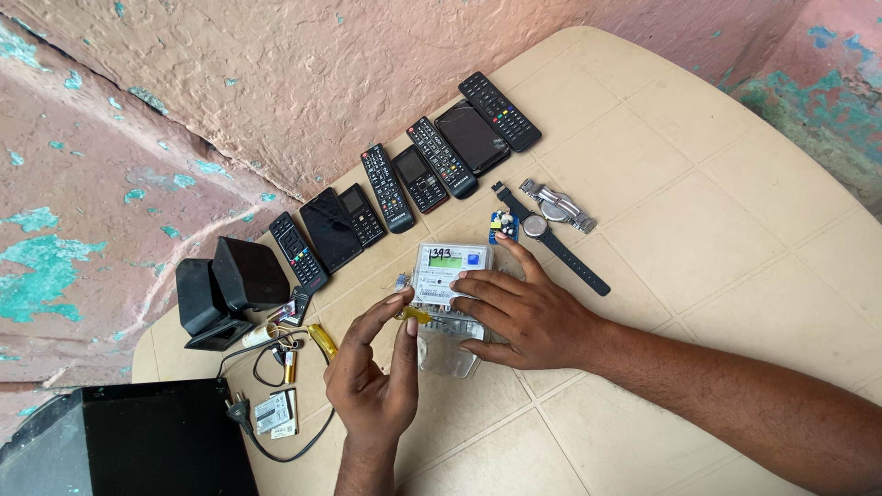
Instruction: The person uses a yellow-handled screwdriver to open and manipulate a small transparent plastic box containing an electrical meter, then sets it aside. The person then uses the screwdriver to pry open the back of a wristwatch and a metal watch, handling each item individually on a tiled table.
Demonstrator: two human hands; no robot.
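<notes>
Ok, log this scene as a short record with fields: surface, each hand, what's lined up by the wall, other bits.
surface: cream tiled table against a peeling pink wall
left hand: pinches a small yellow tool at the meter's edge
right hand: rests flat on the clear-cased electricity meter
row by wall: black remotes and phones
other: two wristwatches, black speakers, black cable with plug

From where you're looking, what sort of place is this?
Probably an informal electronics repair spot. A row of remote controls and phones lines a cream plastic table against a peeling wall, and both hands work on an electricity meter.
</notes>
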